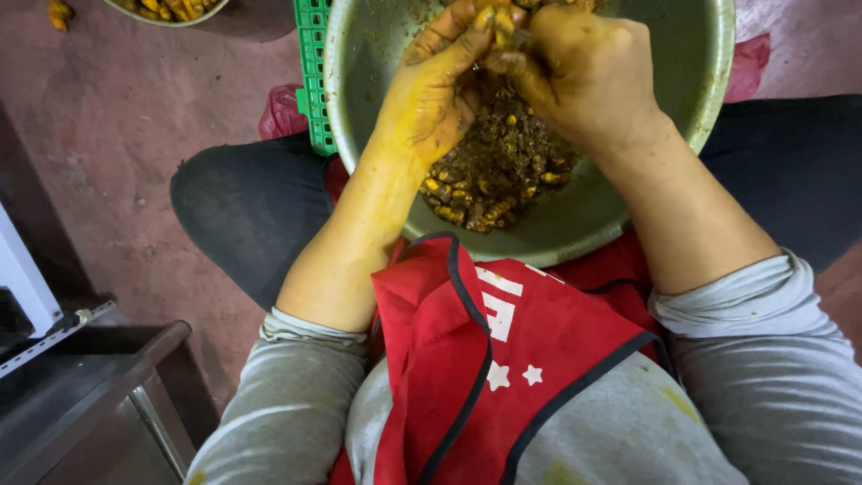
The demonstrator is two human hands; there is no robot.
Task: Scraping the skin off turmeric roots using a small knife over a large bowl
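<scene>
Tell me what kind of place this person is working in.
Probably a small food-processing workshop or back kitchen, not a home table. The person sits low over a big metal bowl of yellow root pieces and peelings, beside a green plastic crate, on a worn reddish concrete floor.

- metal bowl (386,54): far rim cut by top edge, near rim tucked under red apron (503,359)
- left hand (431,94) and right hand (584,67): fingertips met at top edge, partly cropped; whatever they pinched was too hidden to tell
- green crate (312,72): only a strip showed, rest behind bowl
- second bowl (166,13) top left: mostly cropped
- yellow-brown pile (494,171): upper part hidden under hands
</scene>
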